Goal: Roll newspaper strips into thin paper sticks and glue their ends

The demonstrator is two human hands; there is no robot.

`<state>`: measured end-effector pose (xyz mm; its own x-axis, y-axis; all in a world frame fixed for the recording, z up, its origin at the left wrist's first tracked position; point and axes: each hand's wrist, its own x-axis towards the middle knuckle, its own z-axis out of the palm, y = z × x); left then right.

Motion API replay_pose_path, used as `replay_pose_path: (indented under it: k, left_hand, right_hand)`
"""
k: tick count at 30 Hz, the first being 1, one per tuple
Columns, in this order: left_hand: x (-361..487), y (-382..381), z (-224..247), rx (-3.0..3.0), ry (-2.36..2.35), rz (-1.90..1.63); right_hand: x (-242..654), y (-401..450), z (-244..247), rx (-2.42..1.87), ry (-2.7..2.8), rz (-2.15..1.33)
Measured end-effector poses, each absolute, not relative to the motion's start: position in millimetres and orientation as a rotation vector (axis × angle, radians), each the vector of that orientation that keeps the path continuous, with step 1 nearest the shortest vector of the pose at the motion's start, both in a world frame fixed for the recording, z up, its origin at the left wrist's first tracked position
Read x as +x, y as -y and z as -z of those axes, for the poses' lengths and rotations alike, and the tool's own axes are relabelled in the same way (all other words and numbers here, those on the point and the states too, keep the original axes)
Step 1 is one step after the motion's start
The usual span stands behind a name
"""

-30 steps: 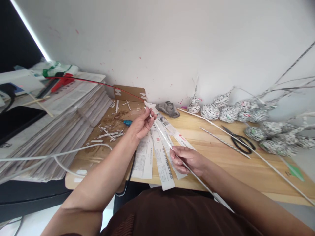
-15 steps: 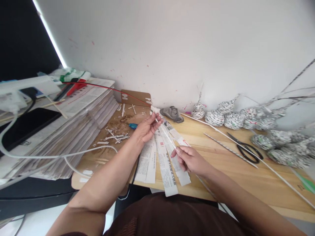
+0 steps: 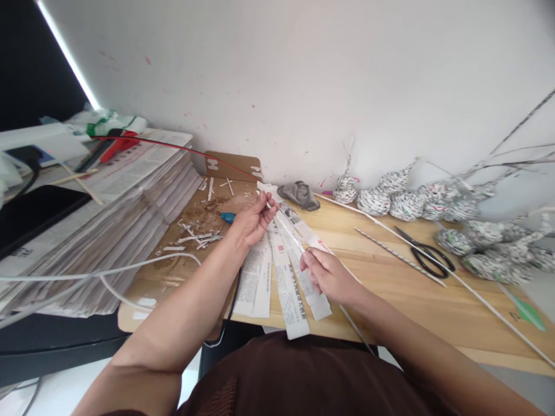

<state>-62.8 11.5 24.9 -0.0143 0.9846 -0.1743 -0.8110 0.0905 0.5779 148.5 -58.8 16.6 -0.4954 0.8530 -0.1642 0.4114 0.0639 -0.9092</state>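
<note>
A thin white rolled paper stick (image 3: pixel 289 229) runs at a slant between my two hands. Its upper end is pinched in the fingers of my left hand (image 3: pixel 256 219). Lower down and to the right, my right hand (image 3: pixel 325 270) is closed round the stick, its fingers curled under. Several newspaper strips (image 3: pixel 291 292) lie fanned out beneath both hands, some reaching the table's front edge. Just left of my left hand is a blue object (image 3: pixel 228 217), partly hidden by the wrist. Behind the hands lies a crumpled grey cloth (image 3: pixel 299 195).
Scissors (image 3: pixel 427 254), a striped paper stick (image 3: pixel 399 257) and a long white stick (image 3: pixel 463 282) lie to the right. Several woven paper gourd shapes (image 3: pixel 375 201) line the wall. At left stand a tall newspaper stack (image 3: pixel 143 214), white cables (image 3: pixel 143 263) and paper scraps (image 3: pixel 197 236) on cardboard.
The whole view has shifted slightly, so things appear a little further left. Both hands keep their hold on the paper stick; my right hand's fingers look more tightly curled.
</note>
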Motion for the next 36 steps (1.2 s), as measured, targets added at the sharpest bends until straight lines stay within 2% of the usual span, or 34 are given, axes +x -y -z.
replay_pose_path:
  k: [3, 6, 9, 13, 15, 17, 21, 23, 26, 31, 32, 34, 36]
  left_hand:
    - [-62.1, -9.4, -28.1, 0.324, -0.613, -1.443]
    - [-61.2, -7.6, -30.3, 0.318, -0.59, -1.418]
    - [-60.2, -8.0, -30.1, 0.334, -0.599, -1.438]
    - [-59.8, -10.4, -27.4, 0.34, -0.65, -1.498]
    - [-60.1, -10.9, -26.4, 0.338, -0.652, -1.498]
    - [-60.5, -10.5, -26.1, 0.331, -0.637, -1.491]
    - [-60.0, -8.6, -26.5, 0.329, -0.589, -1.452]
    - [-59.1, -7.8, -26.9, 0.331, -0.57, -1.423]
    - [-57.6, -7.2, -27.6, 0.332, -0.568, -1.427]
    - [-57.9, -7.6, -28.8, 0.353, -0.597, -1.467]
    - [-58.6, -7.7, -29.0, 0.349, -0.599, -1.466]
    - [-59.9, -7.8, -29.4, 0.331, -0.589, -1.459]
    - [-60.6, -7.3, -30.0, 0.31, -0.566, -1.45]
  right_hand:
    - [149.2, 58.1, -10.3, -1.003, 1.461, -2.108]
    - [150.4, 58.3, -6.4, -0.751, 1.237, -2.426]
    - [149.3, 58.9, -9.2, -0.901, 1.421, -2.257]
    - [144.9, 55.9, -20.9, -1.217, 2.008, -1.262]
    - [142.7, 52.6, -25.0, -1.233, 2.072, -1.002]
    - [141.5, 49.5, -25.2, -1.227, 1.958, -1.24]
    - [143.3, 48.0, -15.1, -0.897, 1.362, -2.24]
    - [144.9, 49.4, -8.9, -0.708, 1.127, -2.463]
    - [144.7, 50.9, -5.4, -0.769, 1.118, -2.427]
    - [135.9, 44.7, -16.7, -1.151, 1.701, -1.629]
    - [133.7, 42.9, -19.3, -1.154, 1.726, -1.573]
    - [130.2, 40.2, -22.5, -1.104, 1.613, -1.737]
    - [128.4, 39.1, -22.4, -0.961, 1.365, -2.093]
